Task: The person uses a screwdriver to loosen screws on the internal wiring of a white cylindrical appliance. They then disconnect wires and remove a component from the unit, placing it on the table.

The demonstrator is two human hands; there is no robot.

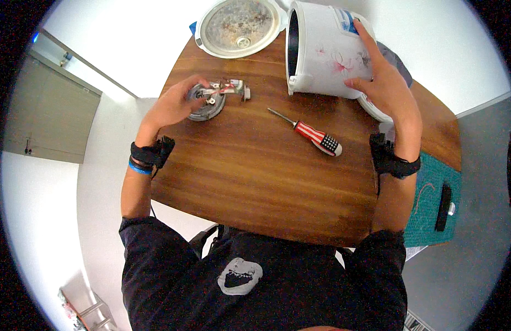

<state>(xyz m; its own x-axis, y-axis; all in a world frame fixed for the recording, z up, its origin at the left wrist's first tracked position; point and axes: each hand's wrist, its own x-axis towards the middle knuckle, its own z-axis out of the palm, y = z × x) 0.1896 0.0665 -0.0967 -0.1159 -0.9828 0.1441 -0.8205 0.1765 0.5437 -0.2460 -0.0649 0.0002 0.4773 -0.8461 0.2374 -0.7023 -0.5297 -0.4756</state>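
My left hand (178, 102) is at a round metal heating plate (212, 112) on the left of the table, thumb and fingers curled at its near side. Metal brackets, terminals and a red wire (227, 89) sit on top of the plate. A white rice cooker body (327, 52) with pink flowers lies on its side at the far right, its dark opening facing left. My right hand (390, 88) grips its base end, with thumb and fingers wide apart. Between the hands lies a screwdriver (317, 138) with a flag-patterned handle.
The cooker's round lid (239, 27) lies at the back of the wooden table (255, 182), inner side up and stained. A white rounded part (375, 108) is partly hidden behind my right hand. On the right, a green cutting mat (429, 215) bears a black bar (443, 207) and a wire.
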